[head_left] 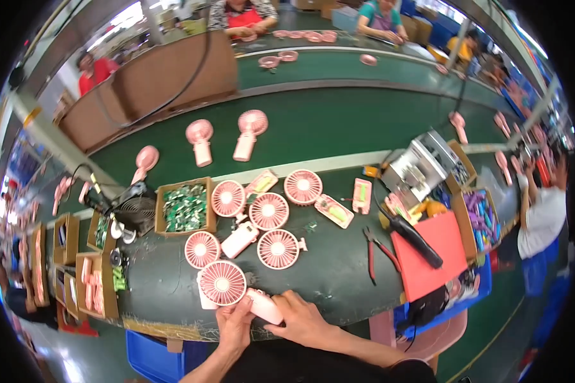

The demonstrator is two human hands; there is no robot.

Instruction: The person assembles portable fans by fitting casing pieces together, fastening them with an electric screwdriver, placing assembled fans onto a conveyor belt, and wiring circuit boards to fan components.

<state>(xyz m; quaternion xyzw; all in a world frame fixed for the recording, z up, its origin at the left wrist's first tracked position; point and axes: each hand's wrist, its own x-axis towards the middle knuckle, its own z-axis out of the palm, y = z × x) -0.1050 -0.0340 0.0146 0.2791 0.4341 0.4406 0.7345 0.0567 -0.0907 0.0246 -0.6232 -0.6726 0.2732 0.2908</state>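
Observation:
Close to the table's front edge I hold a pink handheld fan with a round grille (222, 283). My left hand (235, 324) is closed, its fingers pinching the fan near the neck, just below the grille. My right hand (302, 321) grips the pale pink handle (264, 307) from the right. Beyond my hands lie several more fan heads, among them one (278, 249) and another (269, 211). A pale pink handle (239, 239) rests between them. Open handle shells with green-yellow parts inside, such as this shell (334, 211), lie farther back.
A carton of green circuit boards (185, 207) stands at left. Red-handled cutters (380, 252), a black cylindrical tool (416, 241), a red sheet (436, 258) and a metal machine (415, 172) are at right. Finished-looking fans (250, 134) lie on the green conveyor (338, 121). Other people sit across it.

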